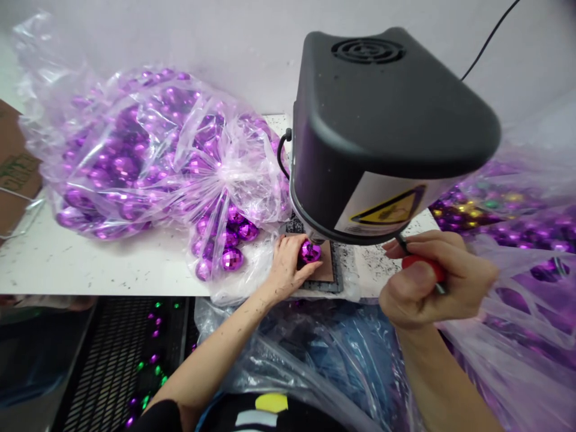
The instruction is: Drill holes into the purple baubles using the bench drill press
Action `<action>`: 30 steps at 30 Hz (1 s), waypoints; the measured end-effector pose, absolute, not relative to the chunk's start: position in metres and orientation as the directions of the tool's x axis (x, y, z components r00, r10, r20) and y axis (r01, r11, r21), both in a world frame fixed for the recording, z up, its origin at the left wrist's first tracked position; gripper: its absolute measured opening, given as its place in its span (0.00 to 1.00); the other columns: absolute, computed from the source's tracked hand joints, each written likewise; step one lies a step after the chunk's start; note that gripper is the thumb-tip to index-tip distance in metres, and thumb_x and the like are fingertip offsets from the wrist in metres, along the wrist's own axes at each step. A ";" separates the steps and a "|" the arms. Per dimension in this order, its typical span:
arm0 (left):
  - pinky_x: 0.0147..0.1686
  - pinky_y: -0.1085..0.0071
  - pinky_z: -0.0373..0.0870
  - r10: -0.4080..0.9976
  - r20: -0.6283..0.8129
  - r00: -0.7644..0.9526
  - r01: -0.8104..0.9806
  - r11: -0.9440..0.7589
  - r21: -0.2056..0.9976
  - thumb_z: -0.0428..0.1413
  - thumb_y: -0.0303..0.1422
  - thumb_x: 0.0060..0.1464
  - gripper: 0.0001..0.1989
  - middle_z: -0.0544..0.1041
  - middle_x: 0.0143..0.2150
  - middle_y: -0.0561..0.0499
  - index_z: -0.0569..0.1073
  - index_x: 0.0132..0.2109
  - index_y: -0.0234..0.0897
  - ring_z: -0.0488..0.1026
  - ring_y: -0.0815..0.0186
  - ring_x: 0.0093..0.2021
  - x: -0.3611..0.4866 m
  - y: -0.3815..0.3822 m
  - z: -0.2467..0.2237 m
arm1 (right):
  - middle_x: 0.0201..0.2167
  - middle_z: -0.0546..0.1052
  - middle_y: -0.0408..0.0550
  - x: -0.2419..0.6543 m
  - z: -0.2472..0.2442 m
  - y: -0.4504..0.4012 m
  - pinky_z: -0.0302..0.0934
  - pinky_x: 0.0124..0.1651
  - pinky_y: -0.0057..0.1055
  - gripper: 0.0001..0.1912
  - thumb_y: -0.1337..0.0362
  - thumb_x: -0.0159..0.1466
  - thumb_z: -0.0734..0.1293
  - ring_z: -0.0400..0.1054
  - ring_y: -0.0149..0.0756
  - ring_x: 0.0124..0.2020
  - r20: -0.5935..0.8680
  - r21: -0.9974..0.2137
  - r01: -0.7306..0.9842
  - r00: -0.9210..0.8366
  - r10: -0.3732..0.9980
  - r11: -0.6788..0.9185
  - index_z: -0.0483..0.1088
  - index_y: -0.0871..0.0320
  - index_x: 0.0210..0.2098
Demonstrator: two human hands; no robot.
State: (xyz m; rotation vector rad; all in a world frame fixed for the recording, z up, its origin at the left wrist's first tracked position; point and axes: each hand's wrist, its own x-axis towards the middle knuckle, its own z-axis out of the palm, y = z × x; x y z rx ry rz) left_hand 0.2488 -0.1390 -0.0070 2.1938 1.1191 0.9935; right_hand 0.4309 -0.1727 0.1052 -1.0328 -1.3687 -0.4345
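A black drill press (387, 114) with a yellow warning label stands over the white table (135, 264). Under its spindle, my left hand (290, 264) holds a shiny purple ball (310, 251) between thumb and fingers, on a brown board (327, 264) set on the machine's dark base. The spindle's tip meets the top of the ball. At the machine's right side, my right hand (436, 279) is closed round a lever with a red knob (423, 267). Several purple mirrored balls (232, 258) lie in the clear bag's mouth, left of my left hand.
A big clear bag (130, 150) of purple balls fills the table's back left. More bagged balls (535, 240) are at the right. A cardboard box (13, 168) stands far left. Below the table edge are a black mesh crate (108, 354) and clear plastic (310, 354) over my lap.
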 end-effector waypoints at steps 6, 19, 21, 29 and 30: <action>0.59 0.55 0.61 0.838 0.376 0.395 0.501 -0.540 0.676 0.58 0.45 0.61 0.25 0.73 0.56 0.41 0.66 0.59 0.37 0.68 0.54 0.57 0.249 -0.139 -0.007 | 0.18 0.63 0.42 0.423 0.094 -0.172 0.57 0.22 0.29 0.11 0.58 0.64 0.63 0.62 0.30 0.20 0.912 -0.408 0.717 0.290 0.290 0.565 0.67 0.57 0.28; 0.57 0.56 0.63 0.842 0.385 0.378 0.521 -0.537 0.664 0.58 0.43 0.61 0.25 0.75 0.54 0.42 0.65 0.60 0.37 0.70 0.55 0.55 0.251 -0.142 -0.012 | 0.19 0.58 0.41 0.402 0.078 -0.160 0.54 0.20 0.25 0.12 0.60 0.66 0.63 0.59 0.24 0.18 0.874 -0.424 0.624 0.471 0.118 0.656 0.66 0.59 0.29; 0.57 0.56 0.64 0.848 0.375 0.375 0.529 -0.528 0.665 0.58 0.43 0.61 0.25 0.75 0.54 0.42 0.65 0.60 0.37 0.70 0.55 0.55 0.251 -0.142 -0.012 | 0.18 0.58 0.41 0.401 0.079 -0.161 0.54 0.19 0.26 0.12 0.59 0.66 0.63 0.59 0.25 0.18 0.870 -0.438 0.614 0.473 0.138 0.657 0.66 0.58 0.29; 0.57 0.57 0.64 0.854 0.359 0.377 0.520 -0.516 0.681 0.59 0.44 0.61 0.24 0.74 0.54 0.42 0.66 0.59 0.37 0.70 0.55 0.55 0.251 -0.141 -0.011 | 0.21 0.62 0.41 0.405 0.069 -0.167 0.62 0.24 0.30 0.10 0.57 0.67 0.60 0.62 0.27 0.21 0.848 -0.517 0.602 0.459 0.266 0.609 0.64 0.56 0.32; 0.57 0.57 0.64 0.852 0.365 0.376 0.515 -0.520 0.681 0.59 0.43 0.60 0.24 0.74 0.54 0.42 0.66 0.59 0.37 0.70 0.55 0.55 0.251 -0.141 -0.011 | 0.21 0.62 0.41 0.406 0.064 -0.168 0.63 0.25 0.30 0.12 0.55 0.67 0.58 0.62 0.27 0.22 0.834 -0.545 0.600 0.460 0.304 0.586 0.63 0.55 0.33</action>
